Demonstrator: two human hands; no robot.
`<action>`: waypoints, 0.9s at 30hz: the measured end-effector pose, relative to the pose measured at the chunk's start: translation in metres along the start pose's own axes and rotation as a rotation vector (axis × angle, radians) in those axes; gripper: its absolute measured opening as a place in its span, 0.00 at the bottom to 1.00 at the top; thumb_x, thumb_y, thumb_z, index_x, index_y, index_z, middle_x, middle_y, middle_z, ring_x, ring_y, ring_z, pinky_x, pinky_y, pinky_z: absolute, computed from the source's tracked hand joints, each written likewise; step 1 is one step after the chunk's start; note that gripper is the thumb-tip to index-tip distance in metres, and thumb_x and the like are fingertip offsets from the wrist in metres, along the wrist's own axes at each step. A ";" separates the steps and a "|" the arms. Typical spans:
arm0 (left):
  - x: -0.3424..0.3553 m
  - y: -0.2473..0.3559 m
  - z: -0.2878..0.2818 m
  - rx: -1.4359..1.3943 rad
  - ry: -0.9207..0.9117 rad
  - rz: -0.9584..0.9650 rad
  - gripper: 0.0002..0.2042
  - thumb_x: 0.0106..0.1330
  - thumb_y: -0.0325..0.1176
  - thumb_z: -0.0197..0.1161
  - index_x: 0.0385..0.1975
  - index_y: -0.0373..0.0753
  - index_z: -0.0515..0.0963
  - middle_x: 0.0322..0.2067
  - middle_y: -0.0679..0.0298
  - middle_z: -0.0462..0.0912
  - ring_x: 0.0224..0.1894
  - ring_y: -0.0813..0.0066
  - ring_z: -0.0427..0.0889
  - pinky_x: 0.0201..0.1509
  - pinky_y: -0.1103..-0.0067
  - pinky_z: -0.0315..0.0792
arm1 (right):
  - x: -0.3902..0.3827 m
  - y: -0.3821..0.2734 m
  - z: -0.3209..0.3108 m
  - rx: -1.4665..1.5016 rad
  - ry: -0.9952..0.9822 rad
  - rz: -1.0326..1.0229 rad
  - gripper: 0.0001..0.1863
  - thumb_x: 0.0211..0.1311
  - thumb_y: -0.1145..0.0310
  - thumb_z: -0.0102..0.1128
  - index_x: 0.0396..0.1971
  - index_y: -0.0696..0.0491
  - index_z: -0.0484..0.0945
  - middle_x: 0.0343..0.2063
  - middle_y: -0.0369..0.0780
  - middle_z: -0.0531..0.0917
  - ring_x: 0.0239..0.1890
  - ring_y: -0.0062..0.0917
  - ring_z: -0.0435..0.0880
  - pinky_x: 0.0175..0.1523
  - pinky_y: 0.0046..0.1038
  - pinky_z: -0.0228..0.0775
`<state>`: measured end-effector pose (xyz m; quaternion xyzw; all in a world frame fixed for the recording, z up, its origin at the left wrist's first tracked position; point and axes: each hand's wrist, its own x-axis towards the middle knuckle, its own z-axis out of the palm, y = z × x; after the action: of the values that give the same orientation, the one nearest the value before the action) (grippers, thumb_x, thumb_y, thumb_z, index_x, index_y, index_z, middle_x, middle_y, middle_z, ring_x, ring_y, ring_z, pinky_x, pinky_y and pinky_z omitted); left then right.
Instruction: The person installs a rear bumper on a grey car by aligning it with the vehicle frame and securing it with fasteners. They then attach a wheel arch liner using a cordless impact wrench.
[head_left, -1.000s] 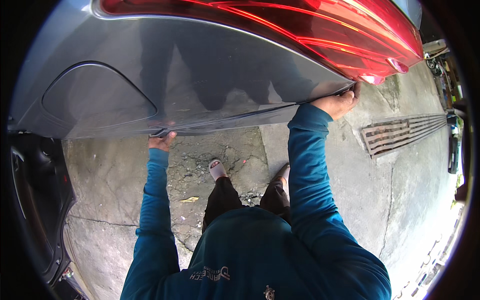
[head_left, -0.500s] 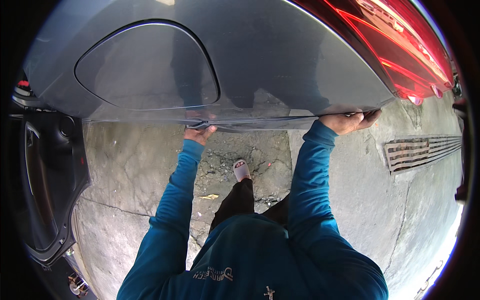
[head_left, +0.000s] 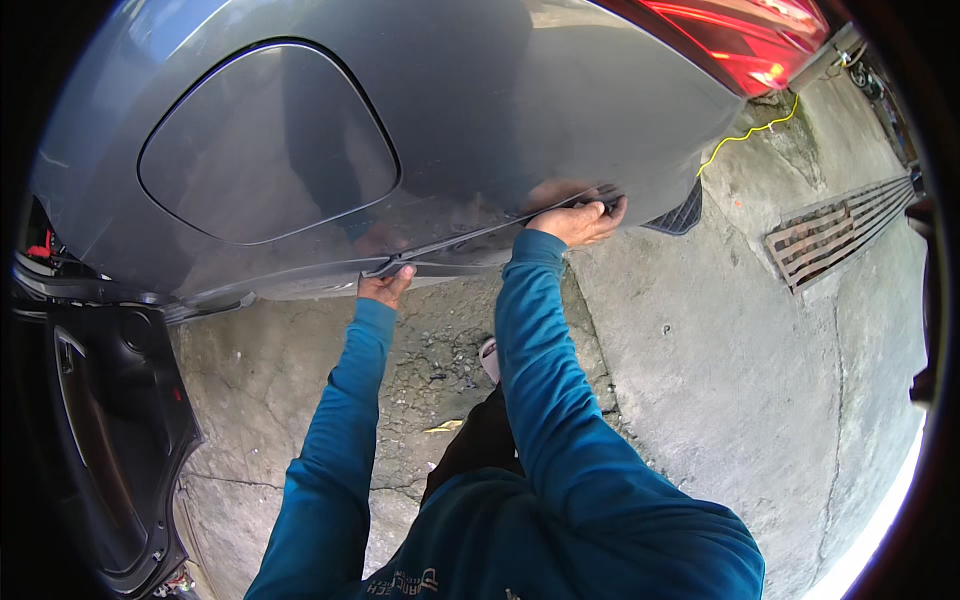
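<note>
The grey rear side of a car (head_left: pixel 470 110) spans the upper part of the view, with a round-cornered fuel flap (head_left: pixel 265 145) at left. Below it runs a slanting seam along the dark upper edge of a bumper (head_left: pixel 450 258). My left hand (head_left: pixel 387 286) grips the bumper's left end, thumb on top, other fingers mostly hidden. To the right and higher up, my right hand (head_left: pixel 578 222) is palm up, its fingers curled round the same edge at the seam. Reflections of both hands show in the paintwork.
A red tail light (head_left: pixel 745 40) is at upper right, above a yellow cord (head_left: pixel 750 133) and a black textured piece (head_left: pixel 680 213). A metal drain grate (head_left: pixel 835 232) lies in the cracked concrete. At left stands an open dark car door (head_left: pixel 110 430).
My right hand has moved left along the bumper edge, away from the tail light. My left hand keeps its hold. The view has shifted and tilted; the cord now shows.
</note>
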<state>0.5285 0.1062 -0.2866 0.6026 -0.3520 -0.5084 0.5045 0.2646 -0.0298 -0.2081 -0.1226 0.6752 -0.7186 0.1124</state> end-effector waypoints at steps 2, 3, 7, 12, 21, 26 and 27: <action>-0.003 0.003 -0.002 0.059 0.084 -0.104 0.29 0.58 0.37 0.77 0.57 0.38 0.73 0.51 0.59 0.78 0.52 0.67 0.80 0.52 0.65 0.82 | 0.002 0.000 -0.020 0.110 -0.062 0.024 0.26 0.73 0.65 0.36 0.68 0.55 0.60 0.67 0.49 0.61 0.69 0.40 0.63 0.72 0.42 0.57; -0.005 0.007 -0.003 -0.050 0.059 -0.107 0.29 0.57 0.38 0.78 0.56 0.36 0.73 0.49 0.58 0.80 0.52 0.63 0.81 0.56 0.59 0.80 | 0.002 0.000 -0.037 0.142 -0.084 0.005 0.26 0.73 0.64 0.36 0.68 0.56 0.60 0.66 0.49 0.62 0.69 0.41 0.63 0.73 0.42 0.56; -0.007 0.025 -0.015 -0.059 0.023 0.102 0.29 0.53 0.36 0.80 0.54 0.36 0.74 0.48 0.61 0.80 0.50 0.67 0.81 0.56 0.68 0.78 | -0.004 0.006 -0.093 0.259 -0.067 0.030 0.26 0.73 0.65 0.39 0.68 0.56 0.61 0.67 0.47 0.63 0.70 0.38 0.62 0.75 0.38 0.52; 0.010 0.021 -0.037 0.045 -0.083 0.209 0.32 0.49 0.34 0.83 0.55 0.37 0.76 0.50 0.64 0.80 0.49 0.73 0.79 0.56 0.76 0.73 | -0.049 0.006 -0.119 0.281 0.014 0.057 0.27 0.72 0.64 0.38 0.69 0.57 0.60 0.69 0.46 0.61 0.72 0.37 0.59 0.75 0.39 0.49; 0.026 0.033 -0.052 0.147 -0.227 0.034 0.21 0.54 0.30 0.79 0.47 0.35 0.79 0.47 0.64 0.82 0.50 0.72 0.79 0.57 0.76 0.73 | -0.134 0.025 0.013 0.057 0.312 0.014 0.25 0.75 0.62 0.37 0.66 0.58 0.64 0.65 0.51 0.66 0.68 0.44 0.64 0.73 0.42 0.54; 0.027 0.045 -0.058 0.074 -0.422 0.116 0.19 0.56 0.32 0.78 0.46 0.35 0.81 0.45 0.67 0.83 0.49 0.73 0.80 0.56 0.78 0.73 | -0.151 0.020 -0.025 0.281 0.215 0.025 0.27 0.74 0.64 0.38 0.68 0.58 0.61 0.67 0.50 0.62 0.69 0.38 0.64 0.74 0.39 0.54; 0.029 0.044 -0.060 0.132 -0.442 0.127 0.20 0.57 0.34 0.78 0.46 0.34 0.81 0.45 0.66 0.83 0.49 0.73 0.80 0.55 0.78 0.73 | -0.159 0.019 -0.033 0.312 0.212 0.032 0.27 0.73 0.64 0.39 0.68 0.58 0.61 0.67 0.49 0.63 0.70 0.38 0.63 0.74 0.39 0.54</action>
<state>0.5973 0.0838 -0.2530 0.4850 -0.5237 -0.5710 0.4056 0.4042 0.0520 -0.2327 -0.0164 0.5656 -0.8216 0.0695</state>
